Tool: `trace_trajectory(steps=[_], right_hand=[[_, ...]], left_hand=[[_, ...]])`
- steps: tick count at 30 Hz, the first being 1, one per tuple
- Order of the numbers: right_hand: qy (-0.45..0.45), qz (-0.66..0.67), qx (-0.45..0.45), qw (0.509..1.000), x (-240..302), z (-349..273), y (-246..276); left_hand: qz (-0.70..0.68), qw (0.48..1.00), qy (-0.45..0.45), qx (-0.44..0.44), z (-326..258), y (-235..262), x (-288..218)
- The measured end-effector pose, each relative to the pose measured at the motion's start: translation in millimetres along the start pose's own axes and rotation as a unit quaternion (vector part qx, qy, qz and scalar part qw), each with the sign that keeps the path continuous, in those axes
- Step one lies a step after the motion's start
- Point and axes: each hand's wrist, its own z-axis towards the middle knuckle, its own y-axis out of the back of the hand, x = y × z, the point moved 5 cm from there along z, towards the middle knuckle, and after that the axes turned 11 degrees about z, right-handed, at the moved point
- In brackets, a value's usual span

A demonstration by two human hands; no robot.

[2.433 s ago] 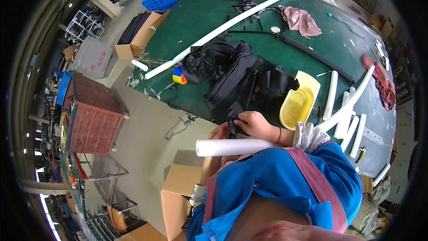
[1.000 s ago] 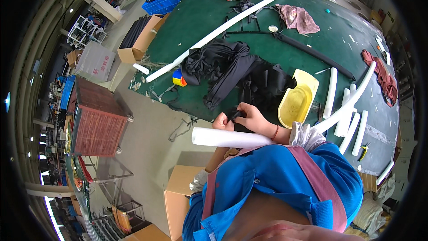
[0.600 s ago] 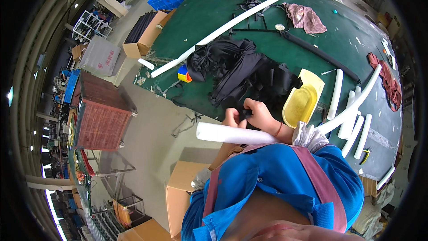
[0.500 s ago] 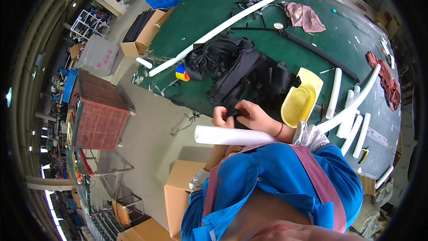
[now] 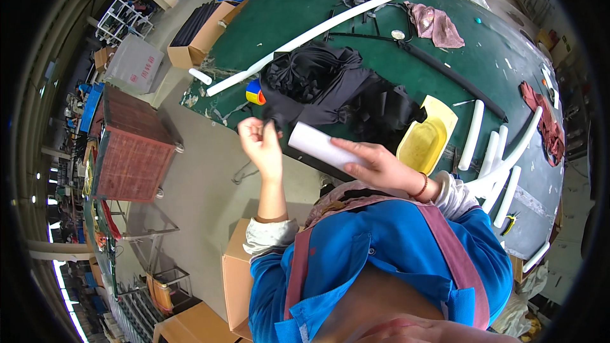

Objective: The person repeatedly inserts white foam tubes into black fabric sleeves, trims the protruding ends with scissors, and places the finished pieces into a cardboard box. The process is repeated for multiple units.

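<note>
My left hand (image 5: 260, 143) is raised at the table's near edge, its fingers pinched on a dark end of the black fabric (image 5: 318, 82). The rest of that fabric lies bunched on the green table (image 5: 254, 32). My right hand (image 5: 378, 164) grips a thick white foam tube (image 5: 311, 143) near its end, fingers along the top and thumb on the near side. The tube's end points toward the fabric and my left hand. A long curved white tube (image 5: 518, 146) shows beyond my right arm; whether it is the same piece is hidden.
A yellow tray (image 5: 438, 121) sits right of the fabric, and several short white tubes (image 5: 471, 136) lie farther right. Yellow-handled pliers (image 5: 509, 223) are near them. A long white tube (image 5: 330, 22) crosses the table. Left stand a reddish wooden cart (image 5: 133, 162) and cartons (image 5: 203, 44).
My hands have separated: the left moved left and up with the fabric end, while the right left the fabric and took hold of the foam tube, whose end now tilts up toward the table.
</note>
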Motion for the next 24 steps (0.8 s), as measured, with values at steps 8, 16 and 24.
trace_trajectory(steps=[8, 16, 24], right_hand=[[-0.084, 0.020, 0.023, 0.996, -8.1, 4.7, 0.4], [-0.194, 0.137, 0.046, 0.970, -16.8, 45.5, -9.9], [-0.200, 0.211, -0.117, 0.950, -39.1, 44.4, -10.1]], left_hand=[[0.211, 0.968, -0.137, 0.013, -30.2, -12.8, 21.0], [0.253, 0.943, -0.206, 0.057, -45.9, -33.5, -9.3], [0.206, 0.970, -0.116, 0.062, -54.6, -37.5, 22.9]])
